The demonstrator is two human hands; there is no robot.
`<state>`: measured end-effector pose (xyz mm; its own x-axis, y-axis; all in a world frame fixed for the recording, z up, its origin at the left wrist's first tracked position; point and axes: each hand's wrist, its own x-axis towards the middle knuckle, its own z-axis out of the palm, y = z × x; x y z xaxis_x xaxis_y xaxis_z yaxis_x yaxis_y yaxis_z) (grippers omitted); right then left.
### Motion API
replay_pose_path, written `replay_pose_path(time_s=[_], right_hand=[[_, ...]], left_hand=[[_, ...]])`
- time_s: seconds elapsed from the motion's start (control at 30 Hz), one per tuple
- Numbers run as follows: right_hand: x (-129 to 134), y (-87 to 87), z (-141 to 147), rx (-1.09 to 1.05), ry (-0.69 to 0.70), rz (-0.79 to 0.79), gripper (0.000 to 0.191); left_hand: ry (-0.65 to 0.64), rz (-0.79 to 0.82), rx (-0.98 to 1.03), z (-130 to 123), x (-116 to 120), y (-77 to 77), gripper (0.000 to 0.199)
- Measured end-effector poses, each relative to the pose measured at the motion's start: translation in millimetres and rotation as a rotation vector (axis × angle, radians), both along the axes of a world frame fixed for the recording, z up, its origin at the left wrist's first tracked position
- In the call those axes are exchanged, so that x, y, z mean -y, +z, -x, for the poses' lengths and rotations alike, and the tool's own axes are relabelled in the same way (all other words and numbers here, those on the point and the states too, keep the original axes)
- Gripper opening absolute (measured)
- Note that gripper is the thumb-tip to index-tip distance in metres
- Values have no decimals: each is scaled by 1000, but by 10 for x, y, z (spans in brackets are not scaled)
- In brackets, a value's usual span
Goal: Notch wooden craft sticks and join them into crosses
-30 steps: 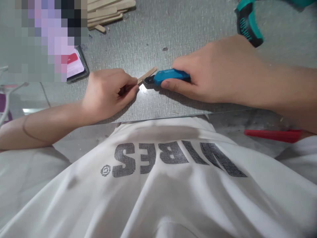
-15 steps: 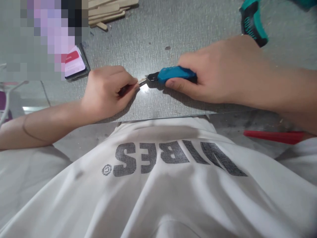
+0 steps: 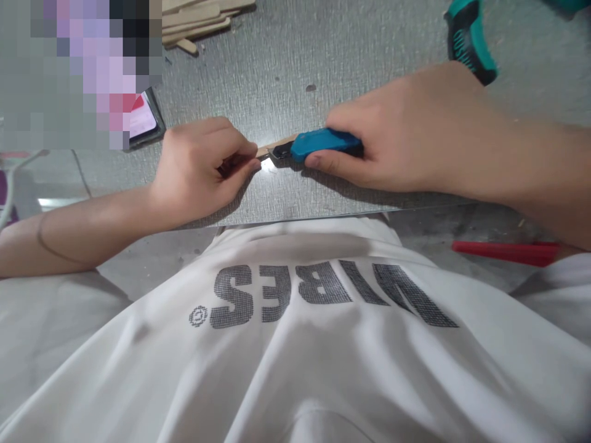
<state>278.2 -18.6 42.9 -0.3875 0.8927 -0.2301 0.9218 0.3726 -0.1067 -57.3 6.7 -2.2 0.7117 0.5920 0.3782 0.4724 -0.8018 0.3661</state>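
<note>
My right hand [image 3: 406, 135] is wrapped round the blue handle of a utility knife [image 3: 323, 144], thumb along its near side. The knife's black nose points left, and its blade lies by a wooden craft stick [image 3: 264, 151]. My left hand [image 3: 198, 166] pinches the left end of that stick between thumb and fingertips, just above the tabletop. Part of the stick shows behind the knife's nose; its right end is hidden by the handle. Whether the blade touches the wood I cannot tell.
Several loose craft sticks [image 3: 198, 18] lie at the back left. A phone [image 3: 145, 120] rests left of them, partly blurred out. A teal and black tool handle [image 3: 473, 43] lies at the back right. The grey table [image 3: 272, 203] ends close to my white shirt [image 3: 323, 357].
The utility knife has shifted slightly left with my right hand. More of the craft stick shows behind its nose. My left hand keeps its pinch almost in place.
</note>
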Motion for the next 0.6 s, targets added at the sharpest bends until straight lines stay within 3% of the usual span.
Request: replay_pose_path(time_s=[0.2, 0.33, 0.47, 0.6], right_hand=[[67, -119, -53, -83, 9, -87, 85], [97, -63, 47, 40, 9, -90, 89], [89, 18, 143, 225, 31, -53, 91], [71, -21, 95, 123, -6, -72, 88]], left_hand=[[110, 206, -9, -56, 43, 147, 31], [218, 387, 25, -91, 50, 177, 34], [224, 378, 104, -128, 34, 164, 34], [221, 372, 94, -139, 32, 168, 27]])
